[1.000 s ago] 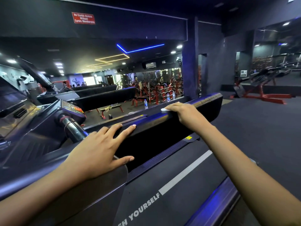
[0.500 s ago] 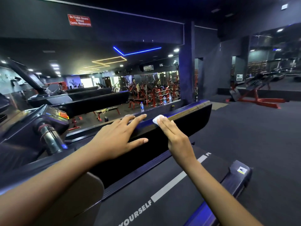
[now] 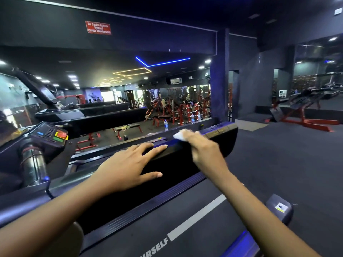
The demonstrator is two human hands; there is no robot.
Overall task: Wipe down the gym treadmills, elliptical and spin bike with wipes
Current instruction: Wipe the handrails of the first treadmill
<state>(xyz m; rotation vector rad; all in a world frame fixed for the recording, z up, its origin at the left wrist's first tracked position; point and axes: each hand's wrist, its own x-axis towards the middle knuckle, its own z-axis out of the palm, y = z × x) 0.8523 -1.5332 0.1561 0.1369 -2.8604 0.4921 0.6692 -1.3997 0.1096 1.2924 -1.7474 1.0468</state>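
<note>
Left hand (image 3: 128,169) flat, fingers spread, resting on the glossy black treadmill cover (image 3: 227,141). Right hand (image 3: 202,151) just beside it, on a small crumpled white wipe (image 3: 178,135) at the cover's top edge; blurred, so I cannot tell pinch from press. Judgement: early. This cover is in progress; the dark belt (image 3: 148,229) below both wrists, elliptical and spin bike remain.

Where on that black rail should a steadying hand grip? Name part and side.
The black rail: its narrow top edge, from the near side: fingers over the top, thumb on the flat near face, as the left hand lies, clear of the wipe under the right hand.
</note>
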